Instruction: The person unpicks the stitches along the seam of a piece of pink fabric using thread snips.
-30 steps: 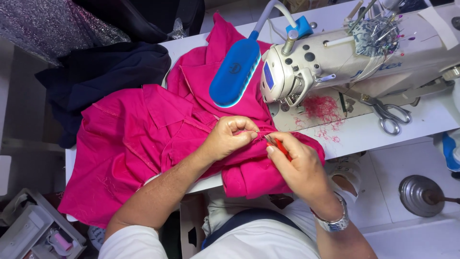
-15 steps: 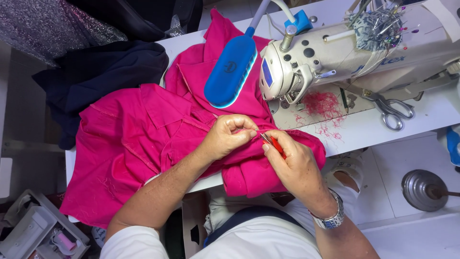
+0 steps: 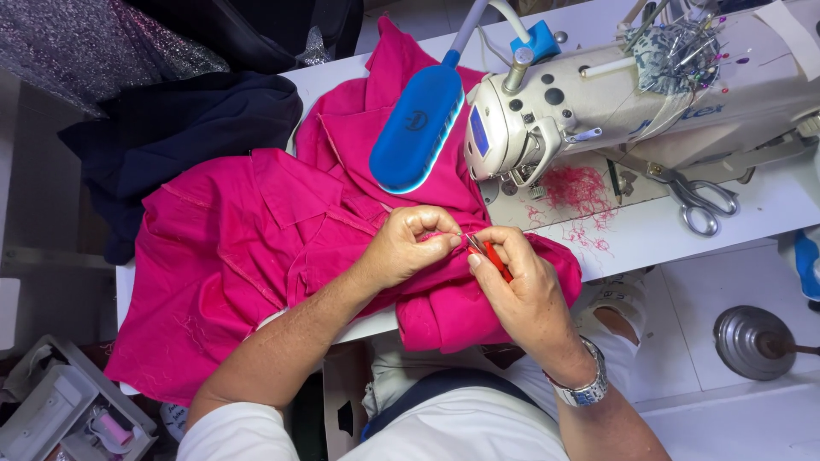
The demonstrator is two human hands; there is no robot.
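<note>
A red-handled ripper [image 3: 494,259] is gripped in the right hand [image 3: 521,286], its tip set against pink cloth [image 3: 256,256] pinched shut in the left hand [image 3: 408,248]. The cloth is spread over a white bench [image 3: 649,235], beside a sewing machine [image 3: 615,98], blue lamp [image 3: 417,128], scissors [image 3: 700,201] and pink thread scraps [image 3: 576,188]. Dark fabric [image 3: 171,137] lies beyond, a white floor [image 3: 735,282] below.

Our left hand [image 3: 408,246] and right hand [image 3: 523,290] meet on the garment [image 3: 256,256], which lies over the table's [image 3: 666,235] near edge; our right holds what seems a seam ripper [image 3: 494,259]. Behind them stands the sewing machine [image 3: 598,102], with the lamp [image 3: 418,128] to its left. Scissors [image 3: 700,201] lie right of the loose threads [image 3: 576,192], and a dark cloth [image 3: 179,137] sits at far left.
</note>
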